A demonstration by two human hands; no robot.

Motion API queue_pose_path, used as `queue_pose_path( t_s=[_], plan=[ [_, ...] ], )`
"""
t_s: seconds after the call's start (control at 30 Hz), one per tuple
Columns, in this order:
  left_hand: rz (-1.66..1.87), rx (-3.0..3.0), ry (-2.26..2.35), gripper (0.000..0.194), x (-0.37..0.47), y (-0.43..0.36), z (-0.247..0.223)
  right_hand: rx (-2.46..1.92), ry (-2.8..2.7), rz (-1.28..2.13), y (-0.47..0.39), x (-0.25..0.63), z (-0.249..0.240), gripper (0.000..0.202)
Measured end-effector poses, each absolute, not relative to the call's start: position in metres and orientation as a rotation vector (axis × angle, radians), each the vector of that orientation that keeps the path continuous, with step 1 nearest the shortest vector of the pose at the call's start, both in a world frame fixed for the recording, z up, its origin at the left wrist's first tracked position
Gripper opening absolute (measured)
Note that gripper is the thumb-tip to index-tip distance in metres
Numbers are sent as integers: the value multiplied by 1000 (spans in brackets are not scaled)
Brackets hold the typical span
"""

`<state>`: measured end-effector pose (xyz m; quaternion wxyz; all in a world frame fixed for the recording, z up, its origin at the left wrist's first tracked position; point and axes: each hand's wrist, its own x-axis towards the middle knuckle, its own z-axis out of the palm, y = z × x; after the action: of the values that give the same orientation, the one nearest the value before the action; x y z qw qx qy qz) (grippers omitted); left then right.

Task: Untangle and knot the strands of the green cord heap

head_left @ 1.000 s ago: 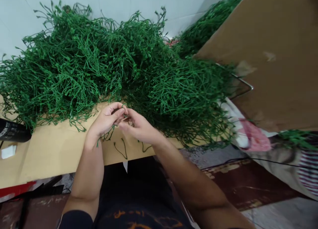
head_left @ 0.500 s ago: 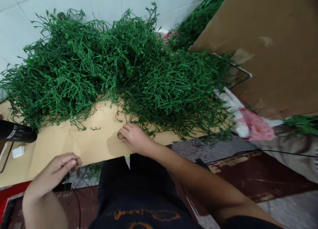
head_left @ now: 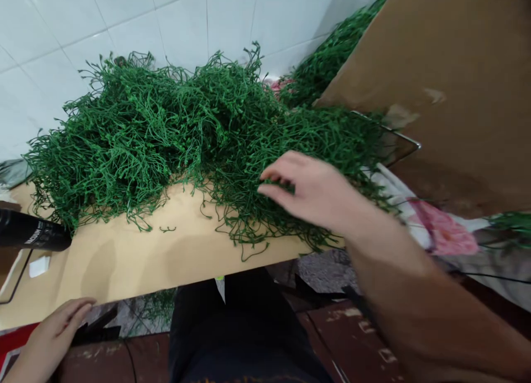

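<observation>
A large tangled heap of thin green stems with small bud-like tips covers the back of a tan board. Over the heap's right part, my right hand hovers, slightly blurred, thumb and fingers apart with nothing visible between them. My left hand is low at the left, its fingers stretched toward the board's front edge; nothing shows in it. A small loose stem piece lies on the bare front of the board. Several stems trail toward the front edge below my right hand.
A black bottle lies at the left near a small white piece. A brown cardboard sheet leans at the right, by a metal wire frame and pink-and-white cloth. A pale pointed piece juts below the board.
My right hand has moved right and up from the board's front edge to above the heap, and its fingers have opened. My left hand has moved left and down, its pinch loosened.
</observation>
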<state>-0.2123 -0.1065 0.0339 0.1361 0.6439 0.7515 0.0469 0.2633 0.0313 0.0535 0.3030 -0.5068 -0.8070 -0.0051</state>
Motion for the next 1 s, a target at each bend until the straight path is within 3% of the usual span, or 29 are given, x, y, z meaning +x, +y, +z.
queue_pose_path(
  t_s=[0.17, 0.37, 0.6, 0.73, 0.87, 0.93, 1.0],
  plan=[
    [225, 1941, 1954, 44, -164, -60, 58, -1279, -2634, 216, 4, 217, 5, 37],
    [388, 2165, 1379, 31, -72, 18, 65, -1317, -2690, 145, 21, 206, -34, 17],
    [684, 1837, 1045, 28, 2, 87, 40, -1288, -2536, 137, 41, 240, 24, 16],
    [842, 1556, 1040, 34, 11, 105, 10, -1330, -2123, -153, 70, 287, 71, 14],
    [830, 1503, 1151, 28, 11, 105, -21, -1524, -1869, -455, 107, 332, 84, 10],
    [769, 1633, 1167, 23, 14, 102, -30, -1633, -1860, -537, 111, 338, 80, 16],
    [721, 1807, 1160, 20, 17, 100, -33, -1636, -1927, -611, 103, 328, 72, 36]
  ],
)
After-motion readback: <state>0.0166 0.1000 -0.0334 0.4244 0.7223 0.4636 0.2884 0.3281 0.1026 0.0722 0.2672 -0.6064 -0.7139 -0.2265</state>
